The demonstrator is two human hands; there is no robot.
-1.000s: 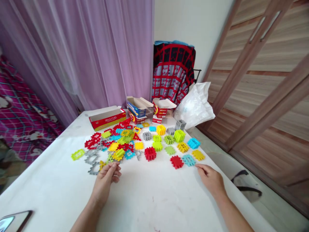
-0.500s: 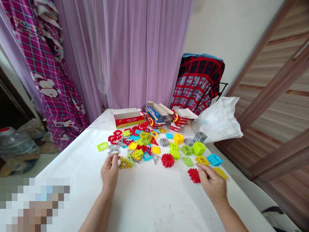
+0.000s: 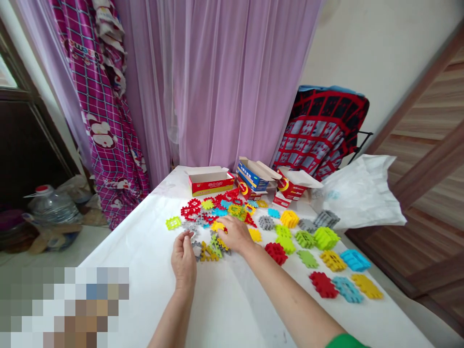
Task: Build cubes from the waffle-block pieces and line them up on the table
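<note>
My right hand (image 3: 235, 235) reaches into the heap of toothed plastic building pieces. Its fingers are closed around a yellow building piece (image 3: 218, 226), partly hidden by them. My left hand (image 3: 184, 263) rests at the heap's near left edge with thumb and fingers pinched together; what is between them, if anything, is hidden. Close to it lie grey pieces (image 3: 189, 225) and a yellow triangular frame piece (image 3: 209, 252). To the right, pieces are sorted by colour, including a red stack (image 3: 276, 253), a red piece (image 3: 323, 284), a light blue piece (image 3: 347, 289) and a yellow piece (image 3: 367, 286).
Open cardboard boxes stand along the back of the white table (image 3: 145, 270): a red and yellow one (image 3: 211, 185), a blue one (image 3: 252, 176) and a red one (image 3: 291, 186). A white plastic bag (image 3: 362, 193) lies at the back right. A water bottle (image 3: 54, 205) stands off the table, left.
My right hand has moved left from the sorted pieces to the heap. A light blue piece now shows between the red and yellow ones. My left hand stays pinched; the camera has turned left.
</note>
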